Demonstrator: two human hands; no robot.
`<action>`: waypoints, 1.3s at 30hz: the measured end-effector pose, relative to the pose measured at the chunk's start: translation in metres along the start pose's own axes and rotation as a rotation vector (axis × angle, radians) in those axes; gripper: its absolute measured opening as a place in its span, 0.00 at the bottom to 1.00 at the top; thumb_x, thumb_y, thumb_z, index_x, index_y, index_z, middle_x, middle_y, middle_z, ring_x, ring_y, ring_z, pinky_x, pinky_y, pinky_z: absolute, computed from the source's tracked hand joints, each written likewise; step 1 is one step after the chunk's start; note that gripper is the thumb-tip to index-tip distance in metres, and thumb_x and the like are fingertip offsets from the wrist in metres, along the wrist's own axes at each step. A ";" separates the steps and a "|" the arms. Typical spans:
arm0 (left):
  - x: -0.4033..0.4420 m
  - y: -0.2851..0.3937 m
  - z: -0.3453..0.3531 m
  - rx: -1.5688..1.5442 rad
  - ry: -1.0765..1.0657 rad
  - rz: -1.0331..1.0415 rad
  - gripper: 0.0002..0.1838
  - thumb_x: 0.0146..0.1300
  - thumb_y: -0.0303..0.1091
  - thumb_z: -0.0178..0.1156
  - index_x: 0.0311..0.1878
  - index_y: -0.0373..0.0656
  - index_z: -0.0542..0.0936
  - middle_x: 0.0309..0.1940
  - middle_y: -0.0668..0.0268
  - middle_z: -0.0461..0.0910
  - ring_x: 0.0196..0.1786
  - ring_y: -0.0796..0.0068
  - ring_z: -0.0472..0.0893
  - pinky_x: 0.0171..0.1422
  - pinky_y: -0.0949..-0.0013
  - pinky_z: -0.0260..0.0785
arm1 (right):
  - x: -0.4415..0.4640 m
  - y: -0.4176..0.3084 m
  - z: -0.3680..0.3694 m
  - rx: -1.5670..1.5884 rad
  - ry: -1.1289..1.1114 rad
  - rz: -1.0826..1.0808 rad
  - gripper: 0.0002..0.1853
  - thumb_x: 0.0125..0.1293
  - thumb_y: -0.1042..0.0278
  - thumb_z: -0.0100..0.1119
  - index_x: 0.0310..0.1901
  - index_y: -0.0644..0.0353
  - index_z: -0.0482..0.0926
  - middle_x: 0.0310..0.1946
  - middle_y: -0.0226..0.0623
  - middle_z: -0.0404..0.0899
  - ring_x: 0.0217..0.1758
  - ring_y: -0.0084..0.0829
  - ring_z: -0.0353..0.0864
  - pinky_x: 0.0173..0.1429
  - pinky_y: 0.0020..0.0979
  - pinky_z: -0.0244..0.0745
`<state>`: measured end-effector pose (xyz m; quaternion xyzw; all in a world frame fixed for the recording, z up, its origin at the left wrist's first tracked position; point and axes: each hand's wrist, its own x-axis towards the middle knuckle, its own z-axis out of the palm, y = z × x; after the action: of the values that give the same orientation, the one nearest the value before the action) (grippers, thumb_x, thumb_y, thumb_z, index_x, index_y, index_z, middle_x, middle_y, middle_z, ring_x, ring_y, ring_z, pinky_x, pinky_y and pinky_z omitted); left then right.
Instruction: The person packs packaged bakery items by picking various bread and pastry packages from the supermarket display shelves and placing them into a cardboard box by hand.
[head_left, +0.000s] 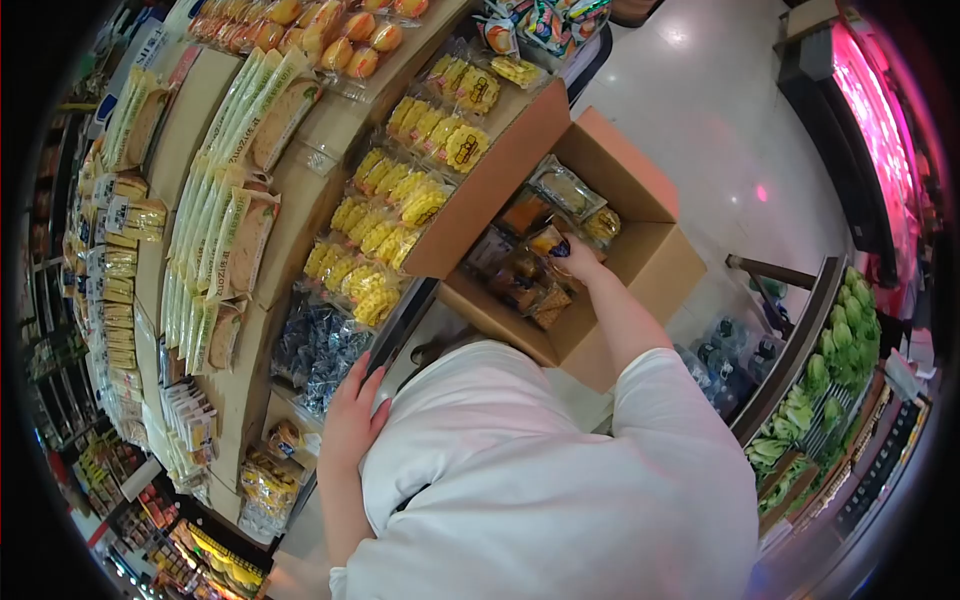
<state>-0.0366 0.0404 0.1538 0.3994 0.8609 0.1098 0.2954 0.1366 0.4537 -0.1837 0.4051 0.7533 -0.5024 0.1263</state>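
Observation:
My right hand (576, 260) reaches down into an open cardboard box (625, 160). Its fingers are closed on a small snack packet (546, 240) with orange and dark blue print. Around it in the box lie several clear-wrapped packs, among them a pale pack (565, 188), a yellow pack (603, 226) and a brown one (548, 305). Near the shelf's edge my left hand (352, 410) is open, fingers stretched out, holding nothing. Closest to it are dark blue wrapped packets (318, 345); whether the fingertips touch the shelf I cannot tell.
Yellow wrapped snack packs (375, 230) fill the near shelf tier. Sliced bread bags (225, 190) stand higher up, with orange buns (360, 45) at the far end. To the right are a vegetable stand (840, 340), bottles (725, 350) and a pink-lit case (865, 110).

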 end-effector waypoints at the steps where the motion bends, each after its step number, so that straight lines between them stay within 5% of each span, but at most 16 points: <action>1: 0.000 0.000 0.001 0.003 -0.002 -0.019 0.26 0.57 0.31 0.64 0.60 0.40 0.73 0.69 0.54 0.64 0.64 0.50 0.71 0.65 0.56 0.67 | 0.006 0.006 0.005 -0.049 0.008 0.015 0.37 0.50 0.61 0.74 0.62 0.59 0.69 0.51 0.48 0.79 0.54 0.42 0.79 0.58 0.34 0.72; 6: -0.002 0.003 0.002 0.022 -0.014 -0.098 0.25 0.58 0.32 0.64 0.60 0.41 0.74 0.69 0.55 0.64 0.64 0.50 0.71 0.65 0.55 0.67 | 0.019 0.017 0.029 -0.044 -0.010 0.024 0.38 0.49 0.52 0.74 0.60 0.60 0.70 0.48 0.53 0.80 0.54 0.51 0.79 0.57 0.41 0.73; 15: 0.007 0.006 0.000 0.006 -0.022 -0.111 0.24 0.59 0.32 0.64 0.59 0.41 0.75 0.67 0.54 0.66 0.63 0.50 0.72 0.65 0.55 0.67 | 0.041 0.037 0.064 0.564 0.399 0.258 0.34 0.57 0.62 0.70 0.63 0.62 0.67 0.49 0.43 0.79 0.51 0.36 0.78 0.55 0.35 0.71; 19: 0.012 0.006 0.001 0.045 -0.039 -0.088 0.23 0.59 0.32 0.64 0.58 0.40 0.75 0.67 0.54 0.67 0.63 0.51 0.72 0.64 0.55 0.67 | 0.038 0.036 0.066 -0.015 0.408 0.290 0.32 0.59 0.66 0.63 0.65 0.60 0.65 0.56 0.52 0.75 0.58 0.49 0.76 0.59 0.40 0.72; 22: 0.014 0.004 0.003 0.042 -0.030 -0.063 0.23 0.59 0.33 0.64 0.59 0.40 0.75 0.67 0.54 0.67 0.63 0.51 0.72 0.64 0.56 0.67 | 0.038 0.044 0.076 -0.195 0.350 0.128 0.34 0.58 0.60 0.61 0.68 0.46 0.65 0.70 0.58 0.57 0.63 0.56 0.71 0.64 0.42 0.72; 25: 0.010 -0.001 0.006 0.030 -0.033 -0.062 0.23 0.59 0.33 0.64 0.59 0.40 0.75 0.67 0.54 0.67 0.63 0.50 0.72 0.65 0.56 0.67 | 0.047 0.055 0.086 -0.214 0.129 0.112 0.34 0.57 0.61 0.61 0.67 0.39 0.66 0.73 0.58 0.49 0.66 0.55 0.69 0.64 0.41 0.71; 28: 0.008 -0.004 0.006 0.028 -0.027 -0.056 0.23 0.59 0.32 0.64 0.59 0.40 0.75 0.66 0.54 0.67 0.63 0.50 0.72 0.65 0.56 0.67 | 0.023 0.029 0.078 -0.188 0.168 0.161 0.34 0.57 0.61 0.62 0.67 0.44 0.66 0.73 0.59 0.47 0.64 0.54 0.70 0.63 0.41 0.73; 31: 0.006 -0.007 0.007 0.023 -0.020 -0.055 0.23 0.59 0.32 0.64 0.58 0.40 0.75 0.66 0.54 0.67 0.63 0.50 0.72 0.64 0.56 0.67 | -0.014 -0.016 0.080 -0.611 0.312 -0.007 0.36 0.56 0.61 0.64 0.68 0.52 0.64 0.71 0.59 0.53 0.63 0.53 0.71 0.64 0.40 0.72; 34: 0.005 -0.009 0.008 0.000 -0.023 -0.066 0.23 0.60 0.32 0.64 0.58 0.40 0.75 0.66 0.55 0.68 0.63 0.50 0.72 0.64 0.56 0.67 | -0.018 -0.011 0.107 -0.408 -0.050 0.039 0.39 0.56 0.59 0.66 0.68 0.59 0.62 0.67 0.56 0.60 0.62 0.51 0.72 0.65 0.41 0.70; 39: 0.003 -0.014 0.012 0.000 -0.022 -0.059 0.22 0.60 0.32 0.63 0.58 0.40 0.75 0.64 0.55 0.69 0.61 0.50 0.73 0.63 0.56 0.68 | -0.021 -0.002 0.127 -0.560 -0.185 0.055 0.37 0.58 0.52 0.65 0.63 0.65 0.66 0.60 0.56 0.69 0.59 0.52 0.75 0.62 0.41 0.73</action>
<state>-0.0400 0.0326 0.1373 0.3748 0.8691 0.0967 0.3080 0.1211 0.3343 -0.2285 0.3273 0.8368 -0.3059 0.3149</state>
